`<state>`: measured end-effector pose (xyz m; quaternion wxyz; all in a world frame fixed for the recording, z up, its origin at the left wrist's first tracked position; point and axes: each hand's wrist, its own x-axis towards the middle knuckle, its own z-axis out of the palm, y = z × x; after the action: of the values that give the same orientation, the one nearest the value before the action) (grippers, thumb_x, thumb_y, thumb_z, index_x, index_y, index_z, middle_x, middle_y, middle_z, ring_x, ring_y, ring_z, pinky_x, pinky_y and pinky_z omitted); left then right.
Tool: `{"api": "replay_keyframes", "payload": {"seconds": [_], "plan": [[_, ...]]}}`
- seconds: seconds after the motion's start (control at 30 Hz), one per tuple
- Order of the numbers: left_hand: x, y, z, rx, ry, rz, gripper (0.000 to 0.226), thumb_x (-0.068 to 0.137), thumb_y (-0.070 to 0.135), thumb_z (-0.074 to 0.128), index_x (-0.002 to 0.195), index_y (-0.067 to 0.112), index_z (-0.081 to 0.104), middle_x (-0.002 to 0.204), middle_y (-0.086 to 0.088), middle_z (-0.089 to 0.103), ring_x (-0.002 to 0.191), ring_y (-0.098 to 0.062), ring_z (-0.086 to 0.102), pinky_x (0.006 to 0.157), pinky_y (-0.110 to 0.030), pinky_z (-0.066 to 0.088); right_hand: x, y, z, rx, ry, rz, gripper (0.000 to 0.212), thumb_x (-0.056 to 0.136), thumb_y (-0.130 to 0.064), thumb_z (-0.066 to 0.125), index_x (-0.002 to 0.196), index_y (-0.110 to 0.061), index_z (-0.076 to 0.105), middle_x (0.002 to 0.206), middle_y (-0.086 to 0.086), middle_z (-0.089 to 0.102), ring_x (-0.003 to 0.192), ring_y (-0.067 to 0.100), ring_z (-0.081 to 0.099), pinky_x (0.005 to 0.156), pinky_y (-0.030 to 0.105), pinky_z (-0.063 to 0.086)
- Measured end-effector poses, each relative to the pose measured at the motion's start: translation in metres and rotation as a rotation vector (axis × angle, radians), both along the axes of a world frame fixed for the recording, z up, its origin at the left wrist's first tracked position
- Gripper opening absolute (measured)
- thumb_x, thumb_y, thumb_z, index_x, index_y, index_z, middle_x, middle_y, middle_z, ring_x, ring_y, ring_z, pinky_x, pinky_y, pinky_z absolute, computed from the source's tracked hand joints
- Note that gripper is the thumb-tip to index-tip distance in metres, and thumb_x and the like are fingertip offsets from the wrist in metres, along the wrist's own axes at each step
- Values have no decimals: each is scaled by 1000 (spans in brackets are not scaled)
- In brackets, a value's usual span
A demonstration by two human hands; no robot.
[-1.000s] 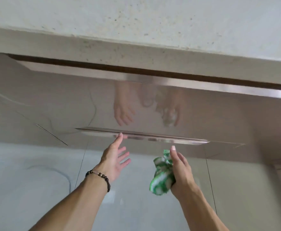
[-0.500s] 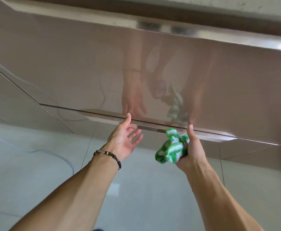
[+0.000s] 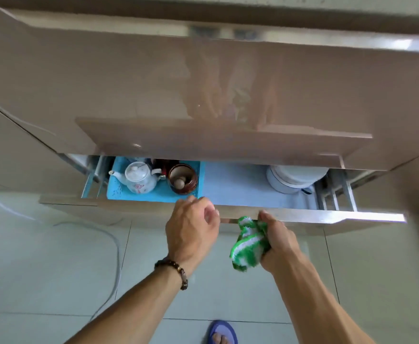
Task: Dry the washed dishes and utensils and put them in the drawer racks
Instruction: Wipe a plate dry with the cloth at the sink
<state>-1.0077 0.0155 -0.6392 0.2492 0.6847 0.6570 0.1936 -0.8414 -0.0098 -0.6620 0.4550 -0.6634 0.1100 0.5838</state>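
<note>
The lower drawer (image 3: pixel 340 217) stands partly pulled out beneath a glossy beige drawer front. My left hand (image 3: pixel 191 227) curls its fingers over the drawer's top edge near the middle. My right hand (image 3: pixel 276 238) grips a green and white cloth (image 3: pixel 249 242) and also hooks the drawer's front edge. Inside, a white teapot (image 3: pixel 137 178) and a brown mug (image 3: pixel 182 178) sit on a blue mat (image 3: pixel 119 189) at the left. Stacked white bowls (image 3: pixel 293 180) sit at the right on a pale liner (image 3: pixel 238 184).
Metal rack rails (image 3: pixel 337 192) run along the drawer's right side, with more rails (image 3: pixel 94 175) on the left. The upper drawer front (image 3: pixel 203 83) overhangs the opening. A white cable (image 3: pixel 114 247) lies on the tiled floor at left. My foot in a blue slipper (image 3: pixel 222 331) is below.
The lower drawer was closed; it has slid out toward me, showing its contents. Both hands went from reaching for the handle lip to hooking over its edge.
</note>
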Motion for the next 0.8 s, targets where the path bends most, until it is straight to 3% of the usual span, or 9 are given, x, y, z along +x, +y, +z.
{"api": "replay_keyframes", "payload": {"seconds": [0.03,0.1,0.23,0.33,0.43,0.5,0.57,0.7,0.8], "plan": [[-3,-2,-2,106,115,-150,9,85,31,73,91,24,73,99,3,70,95,-23,61,82,-37,51,-3,-9,0,-16,-11,0,42,95,-17,66,128,5,52,98,28,73,53,29,63,51,34,53],[-8,-10,-1,31,243,-356,20,89,40,70,102,25,70,112,2,66,106,-23,59,97,-39,41,-5,-32,-1,-61,-32,10,42,94,-16,66,127,6,54,101,29,72,56,30,63,55,34,53],[-17,-38,3,-73,391,-475,24,98,50,54,94,26,56,92,6,56,95,-20,60,78,-33,36,-9,-67,-1,-138,-107,95,39,89,-19,73,117,5,62,96,25,74,72,35,71,67,40,59],[-17,-61,11,-124,480,-494,26,100,50,51,104,26,59,104,4,62,102,-21,59,84,-35,40,-10,-94,13,-240,-196,199,30,86,-18,74,102,5,65,92,25,73,85,40,73,82,50,60],[-15,-76,24,-193,544,-542,33,101,48,50,123,25,55,124,1,58,119,-22,51,92,-36,41,-12,-121,44,-325,-394,294,22,87,-18,66,82,3,64,77,18,67,75,33,67,80,45,59],[-8,-85,42,-242,441,-583,49,99,47,52,141,23,44,138,0,48,129,-22,45,99,-37,41,-9,-139,74,-298,-547,314,19,85,-19,62,72,-6,64,68,10,63,72,31,61,74,40,56],[6,-92,64,-363,236,-661,64,95,48,60,150,25,35,142,1,45,131,-19,46,103,-34,42,-6,-153,104,-159,-567,246,16,86,-17,62,72,-12,67,70,9,67,73,31,65,75,39,57],[61,-102,139,-742,-156,-825,111,62,57,84,154,42,23,143,10,41,128,-5,47,102,-22,40,21,-172,188,5,-597,37,12,93,-9,56,103,-15,59,89,8,68,71,19,65,63,30,53],[122,-116,208,-651,-202,-960,99,61,42,93,142,42,34,127,14,57,109,-2,58,86,-12,44,65,-182,256,42,-656,13,11,88,-15,61,96,-7,62,86,7,67,63,12,62,52,22,48]]}}
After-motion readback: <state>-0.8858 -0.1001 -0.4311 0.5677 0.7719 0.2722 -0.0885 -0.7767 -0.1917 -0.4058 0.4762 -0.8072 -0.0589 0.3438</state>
